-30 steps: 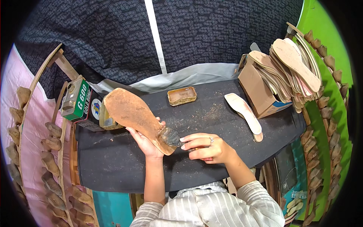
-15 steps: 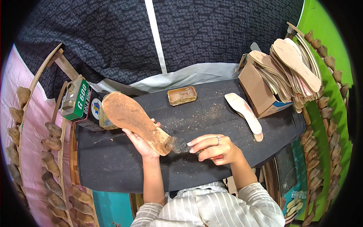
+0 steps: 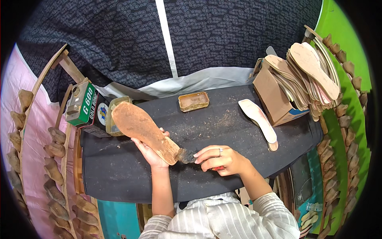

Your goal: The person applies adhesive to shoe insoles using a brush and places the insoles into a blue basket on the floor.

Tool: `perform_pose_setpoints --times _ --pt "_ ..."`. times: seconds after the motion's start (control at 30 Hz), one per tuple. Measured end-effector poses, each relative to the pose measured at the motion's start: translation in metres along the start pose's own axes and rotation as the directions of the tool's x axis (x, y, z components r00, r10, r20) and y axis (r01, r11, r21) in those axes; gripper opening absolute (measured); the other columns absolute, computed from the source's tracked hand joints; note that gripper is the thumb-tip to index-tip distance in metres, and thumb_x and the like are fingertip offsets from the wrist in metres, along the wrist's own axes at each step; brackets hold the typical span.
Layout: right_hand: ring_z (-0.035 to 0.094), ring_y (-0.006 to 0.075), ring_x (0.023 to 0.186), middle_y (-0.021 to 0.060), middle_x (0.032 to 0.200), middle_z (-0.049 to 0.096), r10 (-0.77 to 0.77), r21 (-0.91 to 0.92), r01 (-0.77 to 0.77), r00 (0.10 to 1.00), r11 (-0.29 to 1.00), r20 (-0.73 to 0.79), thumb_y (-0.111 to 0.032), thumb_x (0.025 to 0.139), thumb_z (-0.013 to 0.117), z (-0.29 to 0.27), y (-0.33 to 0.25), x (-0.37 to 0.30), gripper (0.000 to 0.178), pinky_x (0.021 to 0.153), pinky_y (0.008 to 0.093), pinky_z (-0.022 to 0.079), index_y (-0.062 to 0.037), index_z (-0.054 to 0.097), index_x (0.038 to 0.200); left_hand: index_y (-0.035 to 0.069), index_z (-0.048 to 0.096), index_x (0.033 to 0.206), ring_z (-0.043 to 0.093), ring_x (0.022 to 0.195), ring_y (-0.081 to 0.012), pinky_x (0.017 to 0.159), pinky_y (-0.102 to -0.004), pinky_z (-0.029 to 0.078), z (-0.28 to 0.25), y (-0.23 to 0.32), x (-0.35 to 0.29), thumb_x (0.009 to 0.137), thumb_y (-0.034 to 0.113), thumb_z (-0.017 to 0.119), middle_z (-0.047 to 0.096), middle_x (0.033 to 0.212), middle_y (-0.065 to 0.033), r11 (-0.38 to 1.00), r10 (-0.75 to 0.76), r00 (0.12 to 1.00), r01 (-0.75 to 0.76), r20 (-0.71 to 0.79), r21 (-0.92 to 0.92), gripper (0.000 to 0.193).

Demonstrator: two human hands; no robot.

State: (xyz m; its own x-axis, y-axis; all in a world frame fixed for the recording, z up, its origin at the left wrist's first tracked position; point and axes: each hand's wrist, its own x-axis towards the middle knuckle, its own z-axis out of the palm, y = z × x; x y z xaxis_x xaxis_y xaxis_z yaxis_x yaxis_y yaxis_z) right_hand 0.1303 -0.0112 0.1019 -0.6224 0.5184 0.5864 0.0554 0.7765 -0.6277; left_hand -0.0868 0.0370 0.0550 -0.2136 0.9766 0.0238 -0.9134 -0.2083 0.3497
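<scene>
A brown shoe sole (image 3: 139,126) is held tilted above the table, its wide end up to the left and its narrow heel end toward the middle. My left hand (image 3: 152,155) grips it from beneath around the waist, so most of the fingers are hidden. In my right hand (image 3: 226,159) is a dark, scruffy-bristled brush (image 3: 186,155), with a bit of red handle showing under the fingers. The bristles touch the side edge of the heel end. A pale shoe sole (image 3: 259,121) lies on the table to the right, apart from both hands.
A small rectangular dish (image 3: 193,107) sits mid-table amid scattered crumbs. At left stand a green-and-black can (image 3: 82,105) and a yellowish container (image 3: 126,100) behind the held sole. A cardboard box (image 3: 270,95) full of stacked soles (image 3: 314,71) is at right. Racks of wooden shoe lasts (image 3: 53,171) flank the table.
My right hand has shifted slightly left with the brush, whose bristles now lie at the heel's edge. The held sole has dipped slightly, uncovering more of the yellowish container.
</scene>
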Motion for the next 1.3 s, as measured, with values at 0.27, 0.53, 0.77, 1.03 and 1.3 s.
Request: perform_pose_setpoints --times 0.27,0.53,0.77,1.03,1.3 --pt "0.062 0.0294 0.098 0.0107 0.094 0.064 -0.032 0.104 0.046 0.990 0.994 -0.138 0.010 0.053 0.059 -0.019 -0.004 0.004 0.028 0.081 0.0361 0.051 -0.0032 0.064 0.077 0.014 0.049 0.119 0.057 0.074 -0.0278 0.068 -0.0383 0.051 -0.010 -0.007 -0.005 0.090 0.061 0.032 0.058 0.091 -0.0142 0.995 -0.094 0.993 0.090 0.077 0.050 0.057" --pt "0.059 0.0301 0.103 0.0076 0.101 0.062 -0.108 -0.181 0.087 0.988 0.980 -0.108 0.003 0.057 0.068 -0.006 -0.006 0.015 0.029 0.081 0.0373 0.051 -0.0056 0.062 0.084 0.011 0.045 0.123 0.061 0.081 -0.0249 0.071 -0.0382 0.053 0.008 -0.015 -0.012 0.090 0.063 0.026 0.061 0.092 -0.0139 0.991 -0.052 0.999 0.052 -0.006 0.121 0.064" --pt "0.059 0.0285 0.103 0.0066 0.103 0.062 -0.014 -0.033 0.013 1.000 0.999 -0.024 0.006 0.054 0.064 -0.012 -0.002 0.006 0.032 0.083 0.0373 0.050 -0.0057 0.063 0.084 0.010 0.048 0.120 0.060 0.079 -0.0278 0.072 -0.0377 0.052 -0.010 -0.008 -0.006 0.091 0.061 0.029 0.060 0.091 -0.0160 0.994 -0.013 1.000 0.014 -0.009 0.112 0.061" --pt "0.059 0.0282 0.103 0.0067 0.102 0.062 -0.064 -0.183 0.037 0.987 0.982 -0.145 0.007 0.054 0.065 -0.004 -0.001 0.014 0.033 0.084 0.0367 0.050 -0.0065 0.062 0.085 0.010 0.048 0.120 0.057 0.079 -0.0259 0.069 -0.0353 0.050 0.000 -0.013 -0.009 0.091 0.062 0.029 0.058 0.090 -0.0142 0.995 -0.016 0.997 0.023 -0.070 0.098 0.062" --pt "0.060 0.0282 0.102 0.0075 0.100 0.062 0.015 -0.077 -0.017 0.999 0.997 -0.029 0.007 0.055 0.065 -0.012 -0.005 0.005 0.032 0.082 0.0356 0.051 -0.0062 0.063 0.084 0.013 0.047 0.121 0.059 0.078 -0.0235 0.071 -0.0362 0.051 -0.012 -0.008 -0.005 0.089 0.064 0.031 0.059 0.091 -0.0109 0.993 -0.035 0.999 0.035 0.001 0.111 0.063"
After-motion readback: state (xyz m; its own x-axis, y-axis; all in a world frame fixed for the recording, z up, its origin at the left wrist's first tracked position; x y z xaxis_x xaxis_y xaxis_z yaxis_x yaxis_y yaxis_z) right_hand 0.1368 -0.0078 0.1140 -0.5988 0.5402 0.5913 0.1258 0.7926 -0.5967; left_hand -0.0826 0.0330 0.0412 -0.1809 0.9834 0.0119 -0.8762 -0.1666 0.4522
